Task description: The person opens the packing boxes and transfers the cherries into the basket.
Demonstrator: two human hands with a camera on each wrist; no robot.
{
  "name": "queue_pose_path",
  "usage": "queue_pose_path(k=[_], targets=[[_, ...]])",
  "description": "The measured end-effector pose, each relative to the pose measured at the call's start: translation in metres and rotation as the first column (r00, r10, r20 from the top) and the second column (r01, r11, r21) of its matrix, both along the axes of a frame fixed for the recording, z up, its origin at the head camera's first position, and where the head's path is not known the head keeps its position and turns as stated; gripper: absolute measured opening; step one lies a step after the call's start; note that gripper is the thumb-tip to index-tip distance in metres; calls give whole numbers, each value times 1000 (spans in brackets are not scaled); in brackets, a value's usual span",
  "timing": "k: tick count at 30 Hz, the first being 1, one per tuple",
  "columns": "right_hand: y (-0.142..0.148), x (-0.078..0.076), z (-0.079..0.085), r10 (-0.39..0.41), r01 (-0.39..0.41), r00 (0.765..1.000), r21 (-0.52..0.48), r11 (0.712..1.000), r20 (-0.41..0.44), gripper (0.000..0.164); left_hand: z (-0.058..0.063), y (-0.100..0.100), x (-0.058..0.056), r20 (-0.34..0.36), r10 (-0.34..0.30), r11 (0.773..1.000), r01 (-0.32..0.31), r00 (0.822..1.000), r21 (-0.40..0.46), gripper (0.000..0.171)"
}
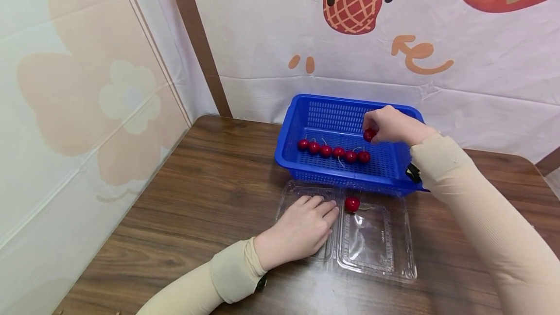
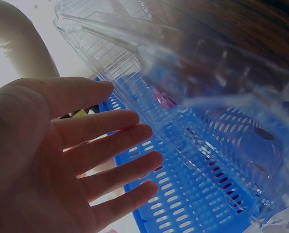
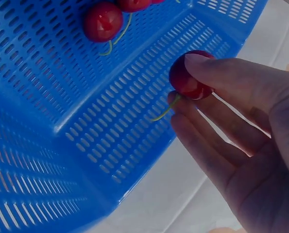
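Note:
In the head view my right hand (image 1: 391, 124) is over the right back part of a blue basket (image 1: 284, 159). It pinches a red cherry (image 3: 190, 75) between thumb and fingers, the green stem hanging down. Several more cherries (image 1: 325, 151) lie in a row on the basket floor. My left hand (image 1: 302, 227) rests with extended fingers on the left half of a clear plastic clamshell box (image 1: 367, 242), which lies unfolded in front of the basket. One cherry (image 1: 352, 204) sits in the right half of the box, near its back hinge corner.
Everything stands on a brown wood-grain table (image 1: 188, 193). A printed cloth (image 1: 262, 28) hangs right behind the basket, and another pale cloth wall (image 1: 78, 149) rises along the left. The basket's front rim adjoins the back edge of the box.

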State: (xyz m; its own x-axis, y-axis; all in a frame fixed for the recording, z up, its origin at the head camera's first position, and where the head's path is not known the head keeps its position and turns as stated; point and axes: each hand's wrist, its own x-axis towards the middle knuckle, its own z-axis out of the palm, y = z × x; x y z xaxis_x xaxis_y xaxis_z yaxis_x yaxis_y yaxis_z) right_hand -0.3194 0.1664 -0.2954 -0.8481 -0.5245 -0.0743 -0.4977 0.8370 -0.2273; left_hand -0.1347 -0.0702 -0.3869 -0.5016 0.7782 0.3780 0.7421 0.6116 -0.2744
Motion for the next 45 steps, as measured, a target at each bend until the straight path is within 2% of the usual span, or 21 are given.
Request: queue_pose_path(k=[3, 11, 22, 36, 45], targets=[[0, -5, -2, 0, 0, 1000, 17, 1000, -11, 29, 0, 0, 0, -10, -2, 1000, 2, 1000, 3, 39], [-1, -15, -9, -9, 8, 1000, 44, 999, 27, 27, 0, 0, 1, 56, 26, 1000, -25, 998, -19, 40], [2, -21, -18, -88, 80, 992, 84, 993, 95, 28, 0, 0, 1, 47, 28, 999, -26, 999, -30, 41], [11, -21, -25, -24, 11, 995, 131, 991, 93, 27, -2, 1, 0, 9, 16, 999, -16, 1000, -34, 42], [15, -21, -28, -54, 25, 985, 176, 984, 163, 26, -2, 1, 1, 16, 17, 999, -17, 1000, -30, 42]])
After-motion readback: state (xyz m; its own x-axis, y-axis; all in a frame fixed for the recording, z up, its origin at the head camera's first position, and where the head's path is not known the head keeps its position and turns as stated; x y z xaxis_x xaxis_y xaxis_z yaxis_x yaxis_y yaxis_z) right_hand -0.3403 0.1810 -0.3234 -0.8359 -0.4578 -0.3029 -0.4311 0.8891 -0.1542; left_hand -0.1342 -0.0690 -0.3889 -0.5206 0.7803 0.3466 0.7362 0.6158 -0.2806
